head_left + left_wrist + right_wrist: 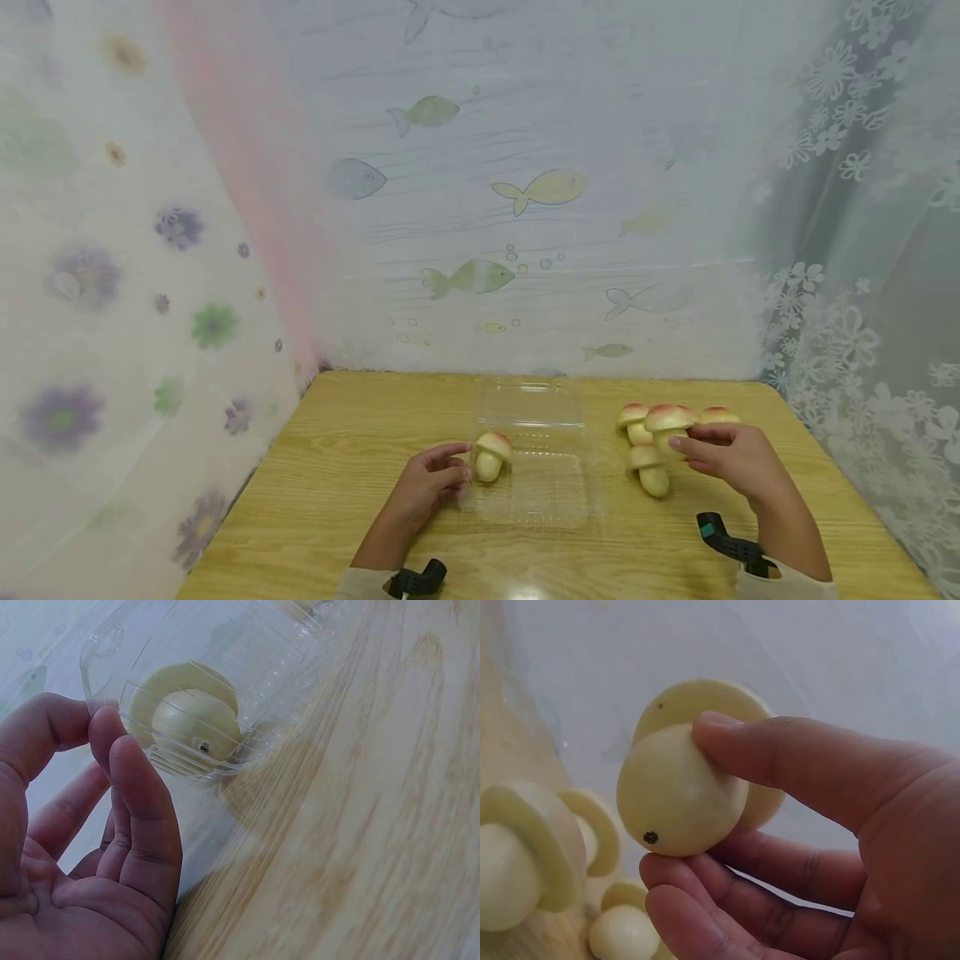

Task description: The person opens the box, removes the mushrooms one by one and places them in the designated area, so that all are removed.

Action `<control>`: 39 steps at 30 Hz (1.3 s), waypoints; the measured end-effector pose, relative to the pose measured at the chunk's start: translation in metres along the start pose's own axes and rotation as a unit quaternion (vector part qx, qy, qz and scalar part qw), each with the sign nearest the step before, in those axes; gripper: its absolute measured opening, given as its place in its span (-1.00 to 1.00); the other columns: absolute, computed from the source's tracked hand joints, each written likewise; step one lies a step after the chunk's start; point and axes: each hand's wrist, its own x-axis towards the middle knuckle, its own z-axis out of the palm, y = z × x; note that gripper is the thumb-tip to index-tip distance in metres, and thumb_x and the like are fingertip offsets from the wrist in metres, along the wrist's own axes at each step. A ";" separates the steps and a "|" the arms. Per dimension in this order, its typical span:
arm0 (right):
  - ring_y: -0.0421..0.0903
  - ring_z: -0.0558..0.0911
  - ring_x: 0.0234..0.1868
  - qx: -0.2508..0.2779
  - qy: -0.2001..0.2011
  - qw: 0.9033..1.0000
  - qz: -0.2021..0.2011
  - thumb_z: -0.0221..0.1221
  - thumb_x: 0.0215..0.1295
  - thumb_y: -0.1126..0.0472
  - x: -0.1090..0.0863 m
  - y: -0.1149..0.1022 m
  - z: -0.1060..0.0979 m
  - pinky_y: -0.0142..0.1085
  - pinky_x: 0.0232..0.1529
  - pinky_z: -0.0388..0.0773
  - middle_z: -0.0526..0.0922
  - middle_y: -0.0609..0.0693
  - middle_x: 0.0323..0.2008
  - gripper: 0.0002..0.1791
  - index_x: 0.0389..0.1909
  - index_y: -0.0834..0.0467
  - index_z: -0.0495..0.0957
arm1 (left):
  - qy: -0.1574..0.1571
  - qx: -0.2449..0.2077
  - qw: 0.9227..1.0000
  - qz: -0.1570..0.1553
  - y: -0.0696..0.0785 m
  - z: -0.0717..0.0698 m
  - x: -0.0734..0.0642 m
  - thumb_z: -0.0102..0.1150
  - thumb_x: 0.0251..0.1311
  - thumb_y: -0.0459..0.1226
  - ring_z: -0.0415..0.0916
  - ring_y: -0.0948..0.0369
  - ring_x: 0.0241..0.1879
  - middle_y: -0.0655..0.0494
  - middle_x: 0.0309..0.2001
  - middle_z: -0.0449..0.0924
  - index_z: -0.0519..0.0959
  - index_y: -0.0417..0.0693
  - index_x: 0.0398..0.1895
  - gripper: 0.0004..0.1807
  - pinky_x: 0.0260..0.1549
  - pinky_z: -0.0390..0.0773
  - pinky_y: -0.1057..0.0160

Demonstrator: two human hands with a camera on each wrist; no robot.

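Note:
My right hand grips a toy mushroom with a cream stem and a pink-topped cap, thumb on one side and fingers on the other. Beside and below it are more toy mushrooms, one standing in front and others behind. On the left, my left hand pinches the rim of a clear plastic clamshell box, as the left wrist view shows. Inside the box, against its left wall, sits another toy mushroom. The lid is folded back, away from me.
The box and mushrooms rest on a wood-grain table. A curtain with printed fish hangs along its far edge, with flowered curtains at the sides. Black wrist mounts sit on both forearms.

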 end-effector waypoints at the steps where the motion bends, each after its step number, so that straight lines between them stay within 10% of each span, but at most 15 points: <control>1: -0.07 0.75 0.03 0.002 -0.001 1.000 0.002 0.30 0.42 -0.11 0.000 0.001 -0.001 -0.19 0.08 0.70 0.31 0.48 0.42 -0.06 0.48 0.51 0.20 | -0.001 0.002 1.000 0.001 0.000 0.000 -0.001 0.33 0.28 -0.42 0.63 0.30 -0.35 0.15 -0.19 0.64 0.50 -0.27 0.37 -0.43 -0.35 0.67 0.33; 39: -0.11 0.77 -0.11 0.000 -0.008 0.995 0.098 0.38 0.34 -0.05 0.017 0.054 -0.024 -0.14 -0.06 0.74 0.73 -0.08 -0.06 -0.12 0.37 0.57 0.34 | 0.005 0.005 1.000 -0.010 0.001 0.000 -0.001 0.36 0.26 -0.40 0.63 0.29 -0.34 0.13 -0.18 0.64 0.52 -0.23 0.36 -0.43 -0.34 0.66 0.33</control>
